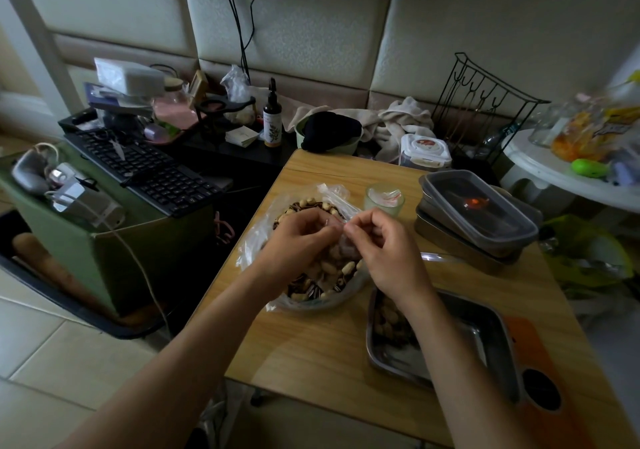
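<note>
The room is dim under soft, flat light; the wooden table is the warmest lit surface, while the clutter to its left sinks into shadow. Pale glints sit on the small clear bag that the left hand and right hand pinch above the table, and on the steel tray at its near right. The wide lens bows the wall panels behind the table and smears the packets beyond its far right corner.

The person's left forearm is showing bare across the lower left of the frame, and the right forearm is showing bare along the lower right. The left hand and right hand, near the centre, are likewise showing bare, sleeves lying outside the picture.
</note>
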`<move>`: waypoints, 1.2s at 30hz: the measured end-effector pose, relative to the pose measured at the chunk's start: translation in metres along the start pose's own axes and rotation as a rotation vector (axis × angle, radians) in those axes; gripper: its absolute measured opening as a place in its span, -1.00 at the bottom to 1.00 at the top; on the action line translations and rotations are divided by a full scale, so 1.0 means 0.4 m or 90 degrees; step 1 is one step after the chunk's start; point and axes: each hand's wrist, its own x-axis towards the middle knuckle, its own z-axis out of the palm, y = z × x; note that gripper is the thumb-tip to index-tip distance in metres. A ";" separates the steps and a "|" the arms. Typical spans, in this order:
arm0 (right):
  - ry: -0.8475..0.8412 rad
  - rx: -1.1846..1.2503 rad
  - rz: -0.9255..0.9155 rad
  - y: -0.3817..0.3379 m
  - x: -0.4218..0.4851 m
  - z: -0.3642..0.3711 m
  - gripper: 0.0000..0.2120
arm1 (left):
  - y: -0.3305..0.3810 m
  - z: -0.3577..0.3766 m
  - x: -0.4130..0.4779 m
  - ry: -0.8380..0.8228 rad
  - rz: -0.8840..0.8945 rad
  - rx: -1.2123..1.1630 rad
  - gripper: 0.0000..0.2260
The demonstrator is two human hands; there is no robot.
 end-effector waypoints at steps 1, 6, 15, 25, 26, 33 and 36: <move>-0.003 -0.008 0.001 -0.001 -0.001 0.002 -0.93 | -0.001 0.000 0.002 0.007 0.009 0.009 -0.85; -0.052 0.036 0.057 -0.004 0.001 -0.003 -0.88 | -0.003 -0.002 0.001 0.022 0.026 0.044 -0.84; -0.082 0.084 0.090 0.001 0.004 0.000 -0.89 | 0.004 -0.007 -0.009 0.012 0.023 0.039 -0.82; -0.080 0.053 0.062 0.004 0.006 -0.004 -0.90 | 0.002 -0.007 -0.003 -0.001 0.025 0.045 -0.86; -0.081 0.058 0.066 0.003 0.005 -0.005 -0.90 | 0.001 -0.008 -0.001 0.001 0.028 0.051 -0.86; -0.081 0.063 0.101 0.000 0.006 -0.003 -0.90 | -0.011 -0.003 0.004 0.042 0.014 0.073 -0.85; -0.064 0.050 0.109 0.005 0.007 -0.003 -0.90 | -0.007 -0.002 0.000 0.044 -0.016 0.050 -0.82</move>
